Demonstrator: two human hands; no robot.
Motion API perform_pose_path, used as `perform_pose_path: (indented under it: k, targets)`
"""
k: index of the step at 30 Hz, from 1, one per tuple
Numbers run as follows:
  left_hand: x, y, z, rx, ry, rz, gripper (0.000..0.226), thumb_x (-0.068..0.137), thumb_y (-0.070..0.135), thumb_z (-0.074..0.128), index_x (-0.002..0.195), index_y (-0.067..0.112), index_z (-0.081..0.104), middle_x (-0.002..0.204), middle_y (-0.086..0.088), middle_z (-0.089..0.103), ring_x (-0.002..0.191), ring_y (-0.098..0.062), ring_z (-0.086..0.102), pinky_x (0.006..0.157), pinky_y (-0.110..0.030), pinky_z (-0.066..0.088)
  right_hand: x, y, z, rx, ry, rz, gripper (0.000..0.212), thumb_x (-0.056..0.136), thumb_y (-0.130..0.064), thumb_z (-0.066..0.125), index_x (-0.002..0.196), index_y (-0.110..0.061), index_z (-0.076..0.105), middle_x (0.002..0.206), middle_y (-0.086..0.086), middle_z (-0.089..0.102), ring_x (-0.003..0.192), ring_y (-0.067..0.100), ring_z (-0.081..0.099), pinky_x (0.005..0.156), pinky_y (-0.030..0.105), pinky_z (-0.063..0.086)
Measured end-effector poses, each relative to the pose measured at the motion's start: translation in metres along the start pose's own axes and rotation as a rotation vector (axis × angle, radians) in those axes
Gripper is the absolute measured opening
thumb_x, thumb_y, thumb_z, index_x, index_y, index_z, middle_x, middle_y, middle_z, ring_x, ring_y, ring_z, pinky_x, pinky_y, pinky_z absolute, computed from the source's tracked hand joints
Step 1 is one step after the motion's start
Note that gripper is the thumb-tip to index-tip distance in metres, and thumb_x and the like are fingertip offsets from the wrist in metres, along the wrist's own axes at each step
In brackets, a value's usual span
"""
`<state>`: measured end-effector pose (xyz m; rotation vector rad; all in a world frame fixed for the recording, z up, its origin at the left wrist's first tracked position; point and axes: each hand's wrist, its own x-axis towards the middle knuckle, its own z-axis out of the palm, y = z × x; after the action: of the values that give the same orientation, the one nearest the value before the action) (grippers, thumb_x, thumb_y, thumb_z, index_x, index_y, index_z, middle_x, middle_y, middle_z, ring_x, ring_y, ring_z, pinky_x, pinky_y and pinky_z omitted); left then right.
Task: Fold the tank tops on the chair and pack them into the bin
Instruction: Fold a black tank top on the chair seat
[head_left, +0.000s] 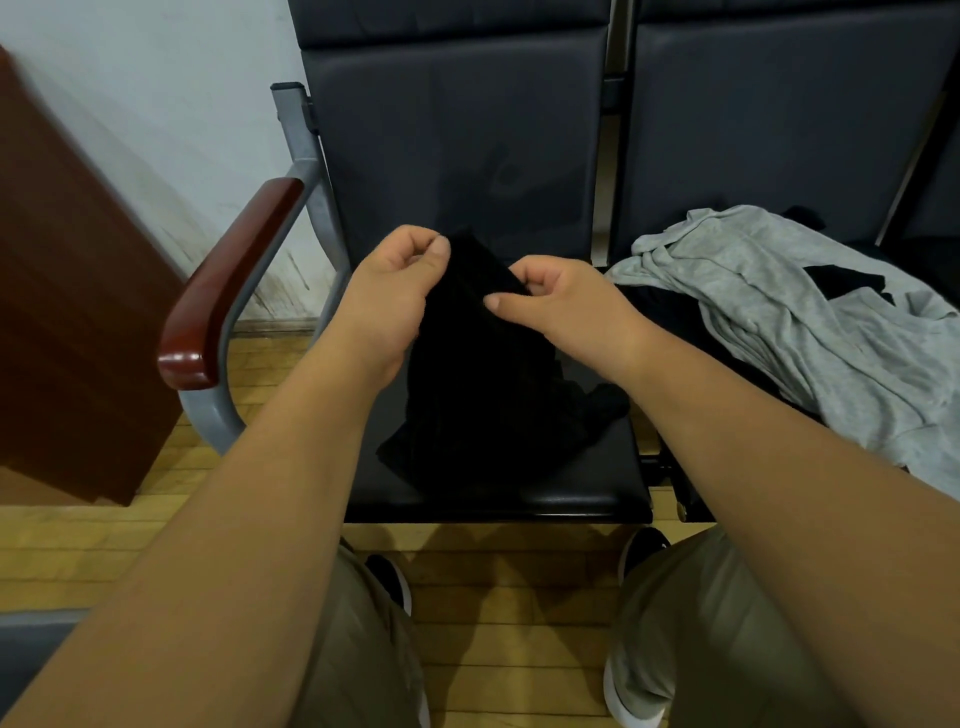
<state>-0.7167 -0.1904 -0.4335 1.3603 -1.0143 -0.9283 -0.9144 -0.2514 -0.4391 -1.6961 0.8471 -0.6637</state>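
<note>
Two pinches: your left hand (395, 291) and right hand (561, 306) hold the black top (483, 405) at its upper edge, close together. It hangs long-axis down onto the seat (597, 499); grey top (779, 312) lies nearer your right.

White wall (171, 104) upper left, brown wooden panel (67, 312) left edge, yellow plank floor (519, 597) bottom, 2 dark padded chairs (457, 130) upper centre, red-brown armrest (234, 275) centre left.
</note>
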Motion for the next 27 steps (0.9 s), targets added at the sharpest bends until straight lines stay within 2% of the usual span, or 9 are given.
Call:
perform_pose_path:
  k: [3, 6, 10, 11, 15, 19, 23, 25, 27]
  targets:
    - [0.006, 0.004, -0.004, -0.182, 0.132, -0.013, 0.022, 0.111, 0.024, 0.053, 0.092, 0.024, 0.063, 0.089, -0.002, 0.065, 0.088, -0.019, 0.062, 0.085, -0.043, 0.054, 0.002, 0.005, -0.005, -0.160, -0.143, 0.076, 0.014, 0.095, -0.033, 0.079, 0.107, -0.026, 0.079, 0.098, -0.005, 0.081, 0.092, 0.014, 0.079, 0.096, 0.037, 0.062]
    - [0.012, 0.004, -0.019, -0.342, 0.260, -0.074, 0.016, 0.110, 0.026, 0.054, 0.106, 0.018, 0.067, 0.105, -0.008, 0.074, 0.102, -0.025, 0.072, 0.098, -0.047, 0.060, 0.001, 0.011, -0.008, -0.356, -0.264, 0.157, 0.014, 0.095, -0.038, 0.076, 0.108, -0.032, 0.080, 0.093, -0.007, 0.081, 0.086, 0.010, 0.078, 0.090, 0.033, 0.062]
    - [0.015, 0.002, -0.037, -0.512, 0.439, -0.174, 0.028, 0.108, 0.027, 0.058, 0.124, 0.009, 0.072, 0.114, -0.010, 0.081, 0.108, -0.029, 0.078, 0.092, -0.045, 0.064, 0.004, 0.018, -0.012, -0.401, -0.198, 0.198, 0.012, 0.099, -0.037, 0.072, 0.106, -0.030, 0.079, 0.061, -0.013, 0.069, 0.053, 0.000, 0.065, 0.051, 0.016, 0.049]
    - [0.015, 0.002, -0.041, -0.547, 0.475, -0.182, 0.027, 0.109, 0.026, 0.058, 0.124, 0.008, 0.072, 0.112, -0.010, 0.081, 0.106, -0.029, 0.078, 0.091, -0.044, 0.064, 0.005, 0.020, -0.014, -0.398, -0.170, 0.207, 0.012, 0.099, -0.038, 0.072, 0.105, -0.031, 0.079, 0.061, -0.013, 0.070, 0.053, 0.001, 0.066, 0.052, 0.018, 0.051]
    - [0.018, 0.000, -0.063, -0.658, 0.556, -0.193, 0.030, 0.110, 0.026, 0.056, 0.129, 0.008, 0.071, 0.114, -0.010, 0.081, 0.104, -0.029, 0.079, 0.095, -0.045, 0.062, 0.009, 0.029, -0.023, -0.366, -0.086, 0.233, 0.016, 0.096, -0.046, 0.074, 0.097, -0.032, 0.082, 0.086, -0.006, 0.080, 0.079, 0.012, 0.078, 0.087, 0.038, 0.064]
    - [0.014, 0.002, -0.074, -0.658, 0.595, -0.187, 0.030, 0.110, 0.025, 0.056, 0.130, 0.008, 0.070, 0.117, -0.010, 0.080, 0.107, -0.029, 0.078, 0.104, -0.046, 0.059, 0.012, 0.036, -0.030, -0.418, 0.043, 0.204, 0.023, 0.094, -0.051, 0.075, 0.092, -0.029, 0.081, 0.086, -0.007, 0.079, 0.083, 0.013, 0.076, 0.089, 0.041, 0.063]
    - [0.007, 0.004, -0.081, -0.656, 0.630, -0.148, 0.016, 0.108, 0.017, 0.058, 0.114, 0.009, 0.070, 0.111, -0.007, 0.079, 0.104, -0.025, 0.078, 0.090, -0.040, 0.064, 0.013, 0.042, -0.036, -0.575, 0.122, 0.209, 0.035, 0.094, -0.058, 0.070, 0.083, -0.025, 0.074, 0.076, -0.001, 0.073, 0.075, 0.019, 0.071, 0.076, 0.043, 0.060]
    - [0.005, 0.007, -0.082, -0.472, 0.612, -0.105, 0.017, 0.105, 0.010, 0.057, 0.092, 0.014, 0.067, 0.097, -0.004, 0.071, 0.100, -0.023, 0.069, 0.083, -0.036, 0.061, 0.012, 0.041, -0.035, -0.539, 0.155, 0.193, 0.040, 0.095, -0.058, 0.069, 0.076, -0.022, 0.070, 0.067, 0.000, 0.067, 0.068, 0.022, 0.067, 0.065, 0.038, 0.053]
    - [0.002, 0.009, -0.074, -0.155, 0.554, -0.075, 0.022, 0.104, 0.008, 0.055, 0.090, 0.018, 0.069, 0.092, -0.005, 0.070, 0.094, -0.024, 0.067, 0.086, -0.039, 0.059, 0.011, 0.037, -0.032, -0.443, 0.160, 0.175, 0.038, 0.095, -0.056, 0.070, 0.078, -0.023, 0.072, 0.071, 0.005, 0.069, 0.069, 0.025, 0.068, 0.066, 0.035, 0.051]
